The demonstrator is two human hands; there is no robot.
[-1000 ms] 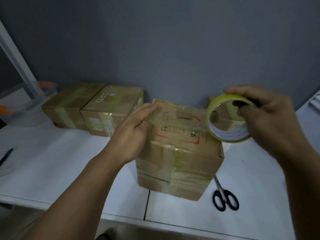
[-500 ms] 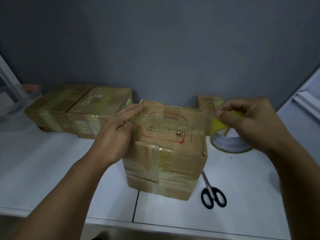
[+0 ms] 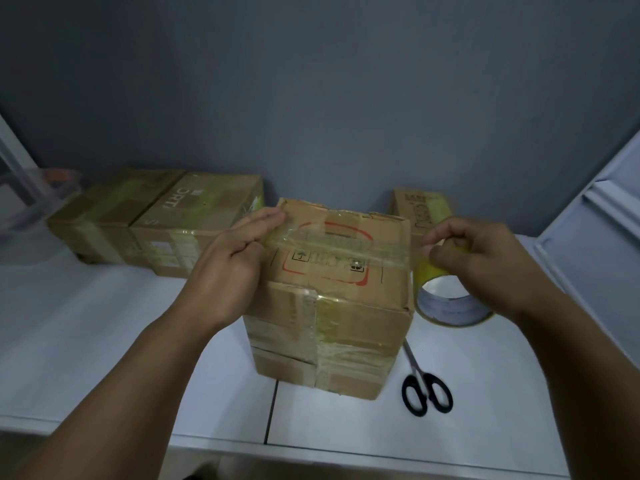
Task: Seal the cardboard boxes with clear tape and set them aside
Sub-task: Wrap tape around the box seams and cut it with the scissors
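The left hand point(image 3: 228, 268) is pressing its straight fingers flat on the tape strip point(image 3: 346, 245) at the left top edge of the box point(image 3: 332, 306). The right hand point(image 3: 485, 261) is pinching the tape roll point(image 3: 450, 306) in a curled grip, just right of the box. The strip is running between both grips across the box top, over a red printed frame with handling symbols. Scissors point(image 3: 424, 389) are lying on the table point(image 3: 104, 341) below the right grip. A box point(image 3: 197, 230) beyond the left grip is showing "ORTI".
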